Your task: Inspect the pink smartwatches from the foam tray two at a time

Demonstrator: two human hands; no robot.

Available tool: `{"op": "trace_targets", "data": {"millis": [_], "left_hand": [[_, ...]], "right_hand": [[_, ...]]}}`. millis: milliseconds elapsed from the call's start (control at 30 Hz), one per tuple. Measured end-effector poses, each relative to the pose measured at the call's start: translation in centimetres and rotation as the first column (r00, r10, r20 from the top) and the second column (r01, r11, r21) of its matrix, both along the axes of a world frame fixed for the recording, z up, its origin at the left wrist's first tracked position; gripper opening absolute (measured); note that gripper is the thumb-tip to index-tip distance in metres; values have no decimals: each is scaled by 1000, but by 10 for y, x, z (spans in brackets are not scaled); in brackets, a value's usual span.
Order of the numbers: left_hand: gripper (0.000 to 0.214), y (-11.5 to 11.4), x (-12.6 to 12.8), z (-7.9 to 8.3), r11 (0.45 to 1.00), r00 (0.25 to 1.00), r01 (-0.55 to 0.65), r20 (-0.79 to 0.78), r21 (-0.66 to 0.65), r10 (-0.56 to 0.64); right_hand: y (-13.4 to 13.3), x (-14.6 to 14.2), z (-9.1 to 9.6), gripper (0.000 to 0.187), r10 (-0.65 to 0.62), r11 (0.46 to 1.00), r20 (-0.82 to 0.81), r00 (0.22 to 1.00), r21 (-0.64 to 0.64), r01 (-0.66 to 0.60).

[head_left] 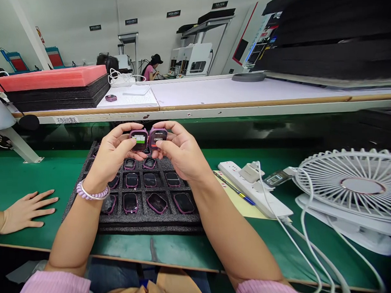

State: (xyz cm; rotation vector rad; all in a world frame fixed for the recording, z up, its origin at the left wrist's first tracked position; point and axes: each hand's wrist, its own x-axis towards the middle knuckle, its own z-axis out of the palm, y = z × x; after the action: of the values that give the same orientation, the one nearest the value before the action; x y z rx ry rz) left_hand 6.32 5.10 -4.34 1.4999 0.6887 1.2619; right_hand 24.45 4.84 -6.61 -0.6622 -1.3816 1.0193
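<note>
My left hand (117, 148) grips a purple smartwatch body (138, 140) by its edges, its lit screen showing white and green blocks. Beside it, my right hand (178, 146) pinches a second smartwatch body (158, 137), whose dark screen has a red bar near the bottom, partly under my thumb. The two watches are held side by side, almost touching, above a grey foam tray (140, 217). In the tray's compartments lie several more strapless purple watches, such as a tilted one (157, 202) in the front row. My forearms and hands hide some compartments.
Another person's hand (26, 212) lies flat on the green table at left. To the right are a power strip (258, 190), a blue pen (241, 195) and a white fan (355, 188) with trailing cables. A shelf (197, 114) behind bears pink foam (56, 76) and a watch (111, 98).
</note>
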Motion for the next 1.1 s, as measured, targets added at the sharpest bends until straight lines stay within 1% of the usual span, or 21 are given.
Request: {"op": "trace_targets", "data": {"millis": [300,500,767,867,900,933,967,1000,1033,1067,1100], "left_hand": [[38,0,0,0,1000,1000,-14,-11,22,15],[41,3,-1,-3,998,999,-10,-52,63,13],[54,5,-3,-4,997,999,-18,-27,78,20],[60,-3,-2,1,995,1000,-7,3,95,7],[61,-10,-2,4,995,1000,21,14,95,-22],[60,-19,-2,7,993,997,76,23,87,-78],[59,-30,-2,10,983,985,170,26,70,-173],[57,-43,-3,12,953,954,299,22,43,-300],[55,-57,-4,12,892,892,451,20,11,-451],[55,-71,-6,11,803,803,596,12,-19,-596],[50,-83,-9,8,751,753,657,5,-73,-658]], "right_hand": [[1,1,-1,40,28,1000,-4,1000,0,-28],[3,2,-3,42,17,999,40,999,36,-19],[2,2,-2,49,22,1000,-9,1000,-13,-22],[2,5,-1,56,79,996,-39,996,-48,-81],[1,7,1,59,115,991,-52,992,-57,-118],[-1,9,3,61,151,986,-63,987,-59,-154],[-5,11,6,62,185,980,-63,981,-55,-189],[-10,14,10,62,213,975,-53,976,-47,-215],[-18,16,13,60,231,972,-34,972,-30,-232],[-27,19,16,57,242,970,0,970,-15,-242],[-37,21,19,53,236,972,29,971,13,-236]]}}
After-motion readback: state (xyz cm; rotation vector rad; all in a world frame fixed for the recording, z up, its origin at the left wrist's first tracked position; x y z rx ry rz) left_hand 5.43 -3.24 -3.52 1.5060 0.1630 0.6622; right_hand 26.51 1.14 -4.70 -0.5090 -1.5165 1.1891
